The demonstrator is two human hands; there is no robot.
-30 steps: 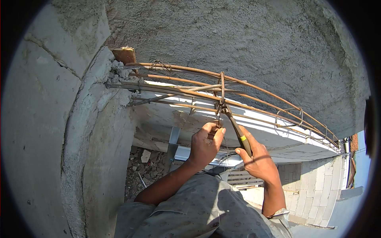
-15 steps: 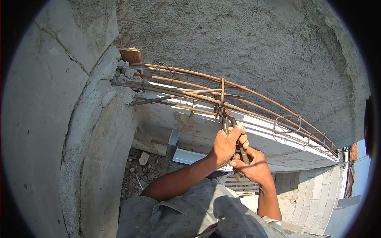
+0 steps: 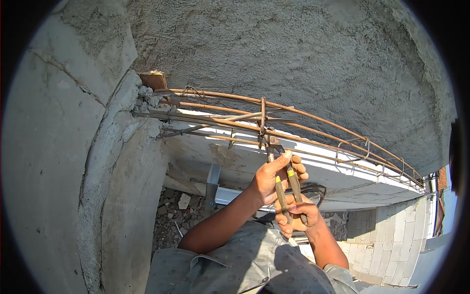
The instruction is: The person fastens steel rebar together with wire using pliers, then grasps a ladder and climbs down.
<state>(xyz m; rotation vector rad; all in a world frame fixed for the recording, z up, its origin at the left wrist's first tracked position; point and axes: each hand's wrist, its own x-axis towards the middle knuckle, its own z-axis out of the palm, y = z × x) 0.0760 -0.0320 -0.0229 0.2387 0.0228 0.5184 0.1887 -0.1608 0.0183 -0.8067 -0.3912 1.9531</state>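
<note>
Head camera, looking down past the person's shirt [image 3: 227,272]: from where I stand, both hands are on one pair of pincers [image 3: 294,185], its head up against the rebar cage. The left hand [image 3: 267,180] is the nearer to that head, fingers curled round the tool just below it; whether they also pinch a wire, I can't tell. The right hand [image 3: 309,211] sits lower, fingers closed about the ends of the two handles, which stand a little apart. The tool's long axis slants from the right hand up and slightly leftward to the foot of an upright stirrup [image 3: 263,115], where it meets the lower long bars [image 3: 210,119]. Whether the biting edges are shut is too small to see. Behind the bars runs the pale wall top [image 3: 318,150], and a dark loop of wire [image 3: 320,188] hangs just beside the hands.
</note>
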